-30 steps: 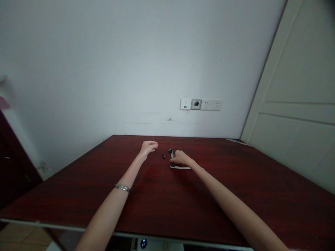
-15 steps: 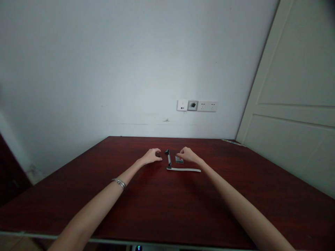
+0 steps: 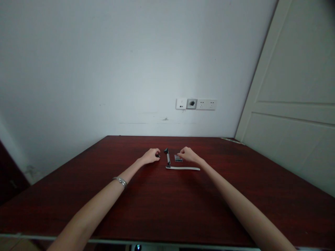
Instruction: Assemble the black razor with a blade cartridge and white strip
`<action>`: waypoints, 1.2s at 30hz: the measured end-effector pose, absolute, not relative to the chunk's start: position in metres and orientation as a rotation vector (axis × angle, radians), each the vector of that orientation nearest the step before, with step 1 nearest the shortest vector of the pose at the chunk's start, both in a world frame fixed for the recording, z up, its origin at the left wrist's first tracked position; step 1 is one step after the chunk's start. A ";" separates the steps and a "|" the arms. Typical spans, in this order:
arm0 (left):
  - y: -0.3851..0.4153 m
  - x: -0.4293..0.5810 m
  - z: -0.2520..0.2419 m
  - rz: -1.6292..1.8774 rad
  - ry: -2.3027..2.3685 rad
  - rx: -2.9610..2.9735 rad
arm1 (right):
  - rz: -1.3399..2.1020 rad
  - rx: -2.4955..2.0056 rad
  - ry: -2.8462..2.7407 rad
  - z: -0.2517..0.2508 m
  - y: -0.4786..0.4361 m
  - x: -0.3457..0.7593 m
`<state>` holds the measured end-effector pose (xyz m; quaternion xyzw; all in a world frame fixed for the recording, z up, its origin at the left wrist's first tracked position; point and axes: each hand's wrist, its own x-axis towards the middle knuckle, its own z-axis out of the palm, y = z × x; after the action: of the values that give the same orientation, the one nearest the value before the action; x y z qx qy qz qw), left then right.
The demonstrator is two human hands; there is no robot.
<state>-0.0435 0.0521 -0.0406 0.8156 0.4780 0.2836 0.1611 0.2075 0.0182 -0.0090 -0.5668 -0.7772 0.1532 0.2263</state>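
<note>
Piece (image 3: 158, 156), small and black, its outline partly hidden, sits between the thumb and fingertips of the person's left hand (image 3: 151, 155), which are drawn narrow around it close to the tabletop. Just to its right lies a slim razor-like tool with a black head and a grey-and-black handle (image 3: 168, 157), its head toward the wall. Beside that, farther right, is a flat, clear rectangular case with a dark lower edge (image 3: 178, 159). The right hand (image 3: 188, 154) reaches over the case's upper right part with thumb and fingers bent close together; whether they grip it or only rest there, I cannot tell. Nearer the person, a long, thin white strip with a dark left end (image 3: 184, 168) lies crosswise, that end just by the foot of the razor-like tool. A silver metal bracelet (image 3: 120, 181) circles the left wrist. Everything lies on a dark red wood-grain table (image 3: 157, 205), against a plain white wall (image 3: 146, 62) with a row of white sockets (image 3: 206, 104).
</note>
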 end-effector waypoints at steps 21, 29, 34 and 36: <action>0.014 -0.007 -0.008 0.931 0.373 0.908 | -0.012 -0.840 -2.020 0.010 -0.014 0.180; 0.010 -0.001 -0.008 0.916 0.385 0.913 | -0.034 -0.861 -2.031 0.010 -0.017 0.183; 0.006 0.002 -0.006 0.950 0.447 0.986 | -0.038 -0.894 -2.052 0.009 -0.019 0.183; 0.005 0.001 -0.004 0.946 0.456 1.022 | -0.039 -0.885 -2.051 0.010 -0.017 0.184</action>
<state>0.0013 0.0049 -0.0043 0.4664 0.2081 0.4320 0.7433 0.1839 -0.0172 0.0103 -0.3561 -0.8252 -0.0158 0.4382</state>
